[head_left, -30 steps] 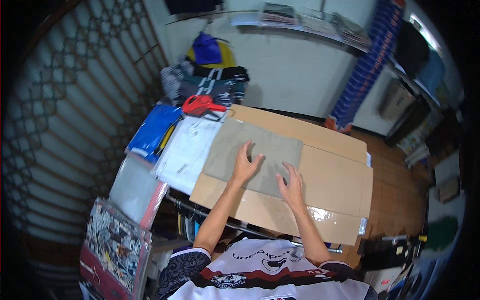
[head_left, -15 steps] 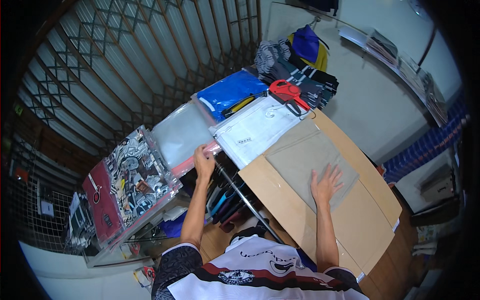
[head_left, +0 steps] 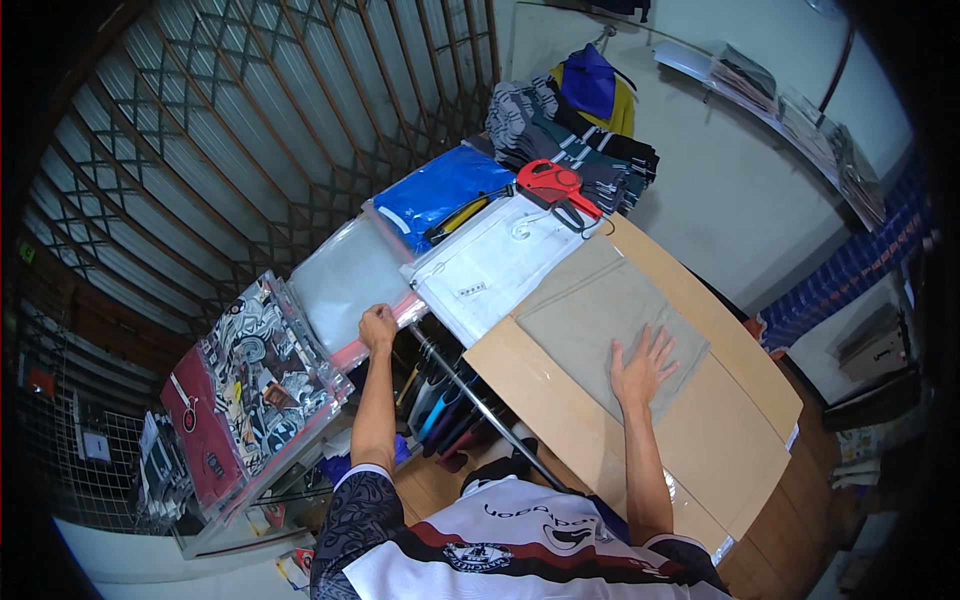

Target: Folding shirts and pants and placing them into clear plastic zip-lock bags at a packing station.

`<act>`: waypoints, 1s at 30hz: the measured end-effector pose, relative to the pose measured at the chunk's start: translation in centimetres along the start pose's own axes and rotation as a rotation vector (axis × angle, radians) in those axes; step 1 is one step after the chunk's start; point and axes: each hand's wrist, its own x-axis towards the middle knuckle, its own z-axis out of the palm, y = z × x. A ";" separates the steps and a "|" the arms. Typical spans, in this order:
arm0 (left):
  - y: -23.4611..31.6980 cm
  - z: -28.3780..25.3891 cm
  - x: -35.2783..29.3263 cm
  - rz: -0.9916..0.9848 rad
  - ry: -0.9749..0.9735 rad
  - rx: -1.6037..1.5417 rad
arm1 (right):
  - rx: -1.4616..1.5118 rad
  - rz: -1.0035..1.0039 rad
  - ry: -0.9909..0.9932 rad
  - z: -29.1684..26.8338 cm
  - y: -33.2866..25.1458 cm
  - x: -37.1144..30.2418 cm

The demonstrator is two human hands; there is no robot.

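Observation:
My left hand (head_left: 378, 328) is at the near edge of a stack of clear plastic bags (head_left: 350, 270), its fingers pinched together on the top bag's edge. What lies between the fingertips is hard to see. My right hand (head_left: 640, 370) rests flat with fingers spread on a folded grey-beige garment (head_left: 580, 300), which lies on brown cardboard (head_left: 700, 450). Between the bags and the cardboard is a white packaged garment (head_left: 480, 265) with a hanger hook showing.
A red label gun (head_left: 550, 182) lies by a blue packaged garment (head_left: 440, 195). Patterned socks (head_left: 570, 130) pile up behind. Packed printed and maroon garments (head_left: 205, 425) sit at left. A metal rail (head_left: 470, 390) spans the gap over hanging clothes. A folding gate (head_left: 270, 130) stands behind.
The view has shifted, so the scene sits slightly further left. My left hand has slid a little left along the bags' edge, fingers drawn together. My right hand stays flat on the garment.

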 end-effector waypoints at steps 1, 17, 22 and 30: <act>0.0 0.0 0.2 0.008 -0.002 0.000 | 0.007 -0.004 0.010 0.0 0.0 0.0; 12.0 -8.5 -15.7 0.498 -0.025 -0.447 | 0.202 -0.054 0.022 -1.2 2.6 -1.5; 17.1 -7.2 -24.4 0.666 -0.322 -0.549 | 0.459 -0.162 -0.048 -3.1 5.9 -4.7; 22.7 -3.5 -40.5 0.926 -0.918 -0.568 | 0.819 -0.080 -0.043 -10.4 12.8 -12.2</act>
